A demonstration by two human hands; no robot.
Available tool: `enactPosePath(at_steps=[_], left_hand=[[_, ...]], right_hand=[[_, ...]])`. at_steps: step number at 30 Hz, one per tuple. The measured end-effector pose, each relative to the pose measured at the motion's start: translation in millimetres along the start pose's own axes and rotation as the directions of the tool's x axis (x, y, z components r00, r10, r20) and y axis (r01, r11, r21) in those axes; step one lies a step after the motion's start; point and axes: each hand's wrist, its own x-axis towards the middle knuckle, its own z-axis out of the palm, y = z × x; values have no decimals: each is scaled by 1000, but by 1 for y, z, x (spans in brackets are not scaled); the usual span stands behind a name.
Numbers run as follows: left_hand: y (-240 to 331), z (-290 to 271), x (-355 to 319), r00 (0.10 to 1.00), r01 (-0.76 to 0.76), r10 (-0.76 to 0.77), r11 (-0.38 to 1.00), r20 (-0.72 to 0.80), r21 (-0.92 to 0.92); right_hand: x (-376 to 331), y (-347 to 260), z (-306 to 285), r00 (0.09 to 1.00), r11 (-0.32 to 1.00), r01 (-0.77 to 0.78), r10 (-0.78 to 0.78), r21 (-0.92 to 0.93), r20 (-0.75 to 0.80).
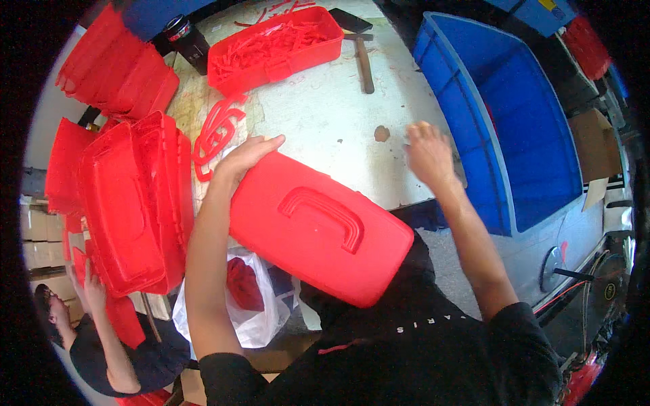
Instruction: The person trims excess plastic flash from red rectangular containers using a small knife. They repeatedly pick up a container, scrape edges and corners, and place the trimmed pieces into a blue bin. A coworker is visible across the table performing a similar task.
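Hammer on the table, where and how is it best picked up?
Probably around the wooden handle, from above on the near side: it is long, uncovered and points toward you, with the dark head at the far end.

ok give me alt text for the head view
A person's left hand touches one corner of a red plastic box with a raised lid handle; their blurred right hand is near a large blue plastic crate. On the white worktable sit a red plastic bin of red strips and a wooden-handled hammer; a co-worker is at lower left.
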Motion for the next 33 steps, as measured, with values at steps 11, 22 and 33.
enactPosePath(at_steps=[11,22,33], left_hand=[[46,-37,-271,491,-518,99,832,-865,-199],[9,141,-247,918,-66,388,366,88,-928],[41,145,-221,841,-497,97,526,-532,-690]], right_hand=[[-72,18,-24,838,-225,-408,292,885,460],[-30,-89,-37,978,-51,-174,108,983,179],[-49,-96,-76,926,156,-334,-128,930,354]])
